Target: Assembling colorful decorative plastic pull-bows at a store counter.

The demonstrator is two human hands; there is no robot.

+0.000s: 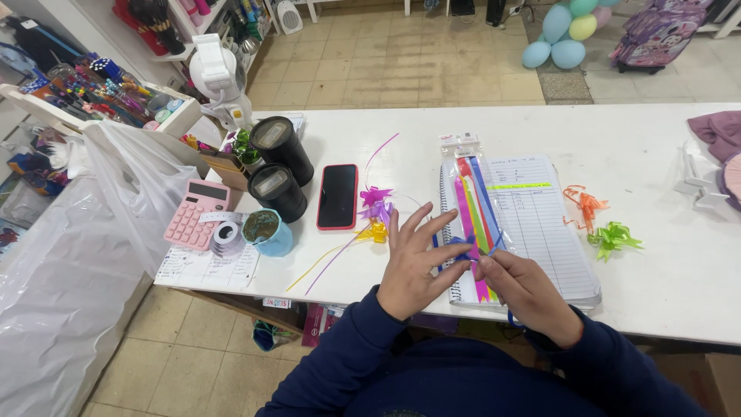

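Note:
My left hand [413, 262] rests near the front edge of the white table [664, 193], fingers spread, fingertips pressing a small blue ribbon bow [461, 245]. My right hand [525, 292] pinches the blue ribbon strand beside that bow. Both sit on a clear packet of coloured ribbon strips [472, 208] lying over a spiral notebook [540, 220]. Pink, purple and yellow ribbon bows [377, 210] lie just left of my left hand.
A black phone in a red case [338, 196], two black cylinders [279, 166], a pink calculator [194, 212], a tape roll [228, 235] and a blue cup [266, 232] stand at the left. Orange [585, 205] and green [614, 237] bows lie to the right. Balloons [567, 31] sit on the floor.

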